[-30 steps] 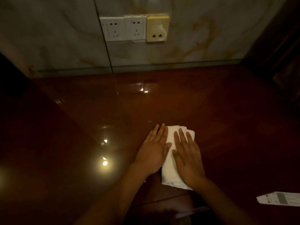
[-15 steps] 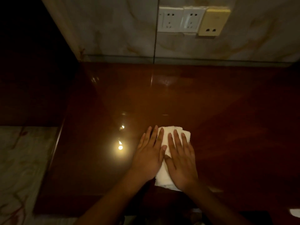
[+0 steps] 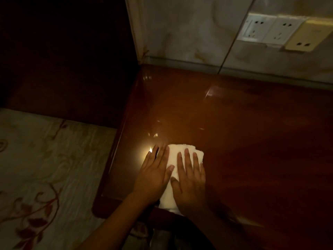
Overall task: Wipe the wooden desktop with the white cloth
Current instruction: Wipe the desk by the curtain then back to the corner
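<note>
White cloth [image 3: 177, 156], folded into a long pad, lies flat under both our palms on the wooden desktop [image 3: 252, 141]. Our left hand [image 3: 155, 175] is spread open, fingers together, pressing the pad's 9 o'clock side and partly the bare wood. Our right hand [image 3: 191, 179] is likewise flat and open, covering the 3 o'clock side. The pad's long axis runs 12 to 6 o'clock, its far end just past our fingertips, its near end at the desk's front edge. The desk's side edge lies close at 9 o'clock, with patterned bedding [image 3: 45, 168] beyond. Bare wood stretches toward 3 o'clock and up to the marble wall [image 3: 189, 33] at 12 o'clock, where wall sockets [image 3: 266, 29] sit at 1 o'clock.
</note>
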